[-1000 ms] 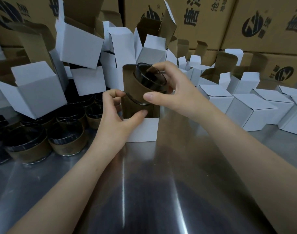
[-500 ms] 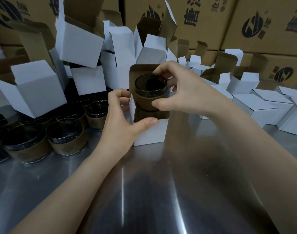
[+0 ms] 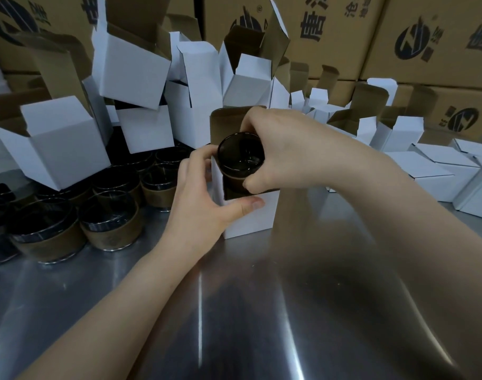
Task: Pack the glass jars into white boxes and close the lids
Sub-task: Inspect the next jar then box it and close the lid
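Two hands on one white box (image 3: 252, 219), which stands upright around the middle of the steel tabletop (image 3: 234, 311), toward its far edge. Left hand (image 3: 204, 198) grips the box from its left side: thumb curled across the front wall just under the opening, fingers curled round the far-left corner. Right hand (image 3: 286, 149) holds the glass jar (image 3: 241, 156) from above, fingers wrapped over the far rim, thumb pinching the near side at the brown sleeve. Jar is upright, mouth up, lower part inside the box opening, upper part above the front wall. Lid flap (image 3: 224, 124) stands up behind the jar, brown inside facing the camera. Loose jars (image 3: 108, 223) with brown sleeves are clustered at the left edge of the tabletop. Open empty boxes (image 3: 61, 144) are piled behind them toward the far-left corner. Closed boxes (image 3: 431, 171) sit at the right edge, well apart from the hands. Brown printed cartons (image 3: 399, 37) are stacked behind the tabletop
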{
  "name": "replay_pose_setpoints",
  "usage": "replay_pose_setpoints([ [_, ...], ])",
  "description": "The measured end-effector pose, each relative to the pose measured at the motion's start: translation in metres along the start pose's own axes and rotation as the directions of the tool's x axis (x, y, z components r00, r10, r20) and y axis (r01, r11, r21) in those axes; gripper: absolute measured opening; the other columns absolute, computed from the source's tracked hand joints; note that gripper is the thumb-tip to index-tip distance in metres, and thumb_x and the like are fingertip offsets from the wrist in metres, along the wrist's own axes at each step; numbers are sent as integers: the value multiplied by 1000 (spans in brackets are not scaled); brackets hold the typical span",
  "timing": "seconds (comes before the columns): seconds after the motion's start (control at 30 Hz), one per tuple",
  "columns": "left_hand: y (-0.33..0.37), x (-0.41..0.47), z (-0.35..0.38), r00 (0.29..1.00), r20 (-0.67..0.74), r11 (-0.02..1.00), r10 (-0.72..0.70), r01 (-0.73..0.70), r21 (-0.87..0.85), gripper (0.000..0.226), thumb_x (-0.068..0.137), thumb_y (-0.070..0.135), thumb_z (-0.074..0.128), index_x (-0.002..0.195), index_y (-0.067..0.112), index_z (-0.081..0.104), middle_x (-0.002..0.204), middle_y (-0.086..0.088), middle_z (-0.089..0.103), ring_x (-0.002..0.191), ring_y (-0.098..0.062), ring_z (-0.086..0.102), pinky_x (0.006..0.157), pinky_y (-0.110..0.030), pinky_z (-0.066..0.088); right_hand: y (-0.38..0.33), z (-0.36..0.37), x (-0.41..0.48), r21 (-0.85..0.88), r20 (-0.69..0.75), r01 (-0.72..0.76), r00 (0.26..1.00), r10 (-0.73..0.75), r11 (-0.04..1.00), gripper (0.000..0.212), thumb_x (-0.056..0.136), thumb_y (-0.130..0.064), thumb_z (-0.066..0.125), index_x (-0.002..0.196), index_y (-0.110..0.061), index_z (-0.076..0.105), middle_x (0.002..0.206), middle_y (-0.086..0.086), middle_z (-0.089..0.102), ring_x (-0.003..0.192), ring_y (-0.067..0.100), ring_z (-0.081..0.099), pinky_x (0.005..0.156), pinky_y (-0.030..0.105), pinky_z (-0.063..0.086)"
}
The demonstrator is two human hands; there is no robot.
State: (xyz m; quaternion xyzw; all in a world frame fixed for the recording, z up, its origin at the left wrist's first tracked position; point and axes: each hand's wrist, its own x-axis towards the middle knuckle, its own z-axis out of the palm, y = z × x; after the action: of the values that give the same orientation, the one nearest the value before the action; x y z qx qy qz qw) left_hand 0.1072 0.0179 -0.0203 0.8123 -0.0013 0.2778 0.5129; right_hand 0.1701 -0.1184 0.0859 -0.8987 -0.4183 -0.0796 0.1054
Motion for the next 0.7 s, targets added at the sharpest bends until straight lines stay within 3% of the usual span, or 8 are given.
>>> replay_pose_setpoints([
  [0.2,-5,0,-1,1000,-19,1000,1,-1,7,92,53,52,85,127,32,36,128,3,47,118,-13,50,98,-31,48,-9,5,7,-63,73,-60,995,65,996,46,68,-39,83,97,-14,58,108,3,39,88,20,53,56,24,39],
  [0.4,-6,0,1,999,-40,999,6,-4,53,88,55,50,87,123,43,32,130,11,41,121,-5,43,93,-12,38,-14,7,15,-93,126,-190,971,201,977,46,64,-41,87,87,-18,56,110,5,31,97,21,41,55,26,33],
  [0.57,-5,0,0,999,-40,996,15,-12,86,87,58,43,88,124,43,31,128,14,37,123,-7,41,101,-25,41,-15,4,26,-113,265,-253,924,274,961,50,64,-43,89,73,-17,47,85,2,51,74,19,53,50,27,35],
  [0.7,-3,0,1,1000,-29,993,9,-5,115,89,60,42,88,129,41,33,131,13,35,125,-9,41,105,-33,43,-18,-1,33,-171,355,-234,892,281,957,45,70,-40,86,70,-19,45,76,-1,51,64,14,50,49,26,39],
])
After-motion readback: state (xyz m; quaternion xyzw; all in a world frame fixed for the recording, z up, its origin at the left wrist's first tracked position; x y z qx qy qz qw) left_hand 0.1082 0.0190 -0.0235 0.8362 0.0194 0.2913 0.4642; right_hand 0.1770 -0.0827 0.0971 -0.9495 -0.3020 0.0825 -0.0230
